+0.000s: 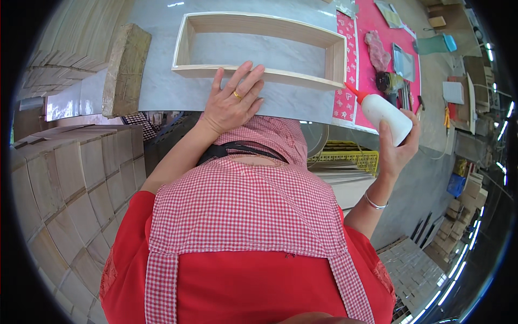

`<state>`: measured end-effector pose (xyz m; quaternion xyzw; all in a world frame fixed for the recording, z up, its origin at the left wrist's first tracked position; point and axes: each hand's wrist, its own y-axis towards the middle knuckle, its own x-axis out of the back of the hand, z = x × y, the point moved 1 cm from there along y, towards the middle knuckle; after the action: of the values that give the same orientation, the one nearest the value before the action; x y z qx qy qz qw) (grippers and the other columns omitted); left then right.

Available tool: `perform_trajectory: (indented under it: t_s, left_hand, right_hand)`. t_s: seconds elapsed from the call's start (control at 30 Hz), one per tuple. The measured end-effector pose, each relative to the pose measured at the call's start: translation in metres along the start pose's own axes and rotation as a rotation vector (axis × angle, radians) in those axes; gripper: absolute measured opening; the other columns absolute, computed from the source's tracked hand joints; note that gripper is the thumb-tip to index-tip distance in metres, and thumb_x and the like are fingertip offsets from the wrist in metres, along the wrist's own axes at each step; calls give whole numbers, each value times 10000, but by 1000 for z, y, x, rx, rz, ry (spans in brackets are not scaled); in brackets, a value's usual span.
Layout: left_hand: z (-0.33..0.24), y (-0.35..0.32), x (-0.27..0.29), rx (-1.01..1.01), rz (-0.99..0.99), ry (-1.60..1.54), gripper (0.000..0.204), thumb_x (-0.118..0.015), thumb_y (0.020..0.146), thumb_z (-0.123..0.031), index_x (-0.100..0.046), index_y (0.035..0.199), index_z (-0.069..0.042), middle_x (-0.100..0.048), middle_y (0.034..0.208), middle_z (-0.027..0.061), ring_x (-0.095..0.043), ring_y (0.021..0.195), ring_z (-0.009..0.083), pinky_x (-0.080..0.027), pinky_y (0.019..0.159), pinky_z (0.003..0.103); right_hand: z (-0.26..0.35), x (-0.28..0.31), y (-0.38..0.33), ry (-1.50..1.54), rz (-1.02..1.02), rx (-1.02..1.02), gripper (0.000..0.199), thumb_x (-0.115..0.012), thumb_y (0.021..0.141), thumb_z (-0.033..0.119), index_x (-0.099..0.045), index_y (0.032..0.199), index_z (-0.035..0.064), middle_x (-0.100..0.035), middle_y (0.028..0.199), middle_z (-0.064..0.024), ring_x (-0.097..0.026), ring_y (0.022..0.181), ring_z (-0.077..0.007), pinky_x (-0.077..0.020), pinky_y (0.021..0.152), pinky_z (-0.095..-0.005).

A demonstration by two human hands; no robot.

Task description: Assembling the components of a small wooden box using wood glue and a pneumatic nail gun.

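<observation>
A long, open rectangular wooden frame [259, 73] lies on the grey marbled tabletop [162, 97]. White glue shows along parts of its upper edges. My left hand [233, 102] rests with fingers stretched out against the frame's near side, a gold ring on one finger. In my right hand [396, 143] is a white squeeze bottle [387, 119] with a red pointed nozzle [355, 93]. The bottle is tilted, and its nozzle tip meets or nearly meets the near right corner of the frame; I cannot tell whether they touch.
A wrapped brown block [127, 70] stands on the table's left, with stacked boards [70, 40] beyond. A pink patterned mat [372, 75] at the right carries a pink cloth [376, 51] and tools. Stacked wooden boxes [75, 178] fill the lower left; a yellow crate [345, 156] sits below the table edge.
</observation>
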<state>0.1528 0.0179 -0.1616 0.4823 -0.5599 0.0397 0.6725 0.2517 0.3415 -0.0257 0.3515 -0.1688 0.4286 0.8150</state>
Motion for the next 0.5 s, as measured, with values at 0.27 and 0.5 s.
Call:
perform_trajectory:
  t_s: [0.27,0.5]
  left_hand:
    - [-2,-9,3,-59,-12,-110,305,-723,815,-319,-682,1075,-166,-478,1460,62,-398,1406,275,-109,1191,567]
    - [2,-21,-8,-66,-130,-141,245,-705,811,-289,-674,1030,-184,-527,1361,33,-505,1277,219,-314,1095,571]
  right_hand:
    - [46,-80,-10,535,68,-243,510,-793,805,124,-528,1223,0,-590,1109,-90,-599,992,-167,-511,837,-304]
    - [110,-175,-16,610,353,-41,527,-813,782,151,-520,1199,15,-613,1065,-102,-612,966,-173,-516,785,-303]
